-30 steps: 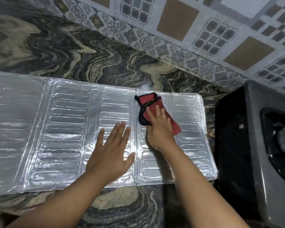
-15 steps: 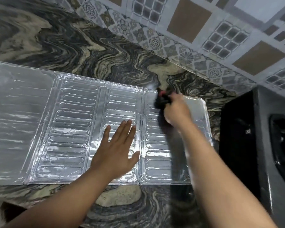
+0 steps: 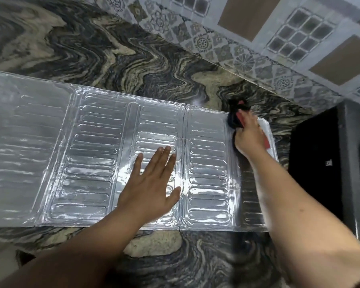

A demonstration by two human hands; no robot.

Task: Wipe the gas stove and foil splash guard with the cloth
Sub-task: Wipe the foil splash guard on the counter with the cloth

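Observation:
The foil splash guard (image 3: 92, 163) lies flat and unfolded on the marble counter, silver with embossed ribs. My left hand (image 3: 152, 183) presses flat on its middle panel, fingers spread. My right hand (image 3: 248, 136) grips the red and black cloth (image 3: 236, 119) at the guard's far right corner, blurred with motion. Part of the cloth sticks out past the guard's far edge onto the counter. The gas stove (image 3: 341, 163), black and grey, stands at the right edge of view, only its side and a bit of the top visible.
The swirled dark marble counter (image 3: 112, 55) runs around the guard. A patterned tiled wall (image 3: 279, 38) rises at the back right. The stove's side stands close to the guard's right end.
My right hand has slid the cloth from the middle of the right panel up and rightwards to its far right corner. My left hand has stayed pressed on the guard.

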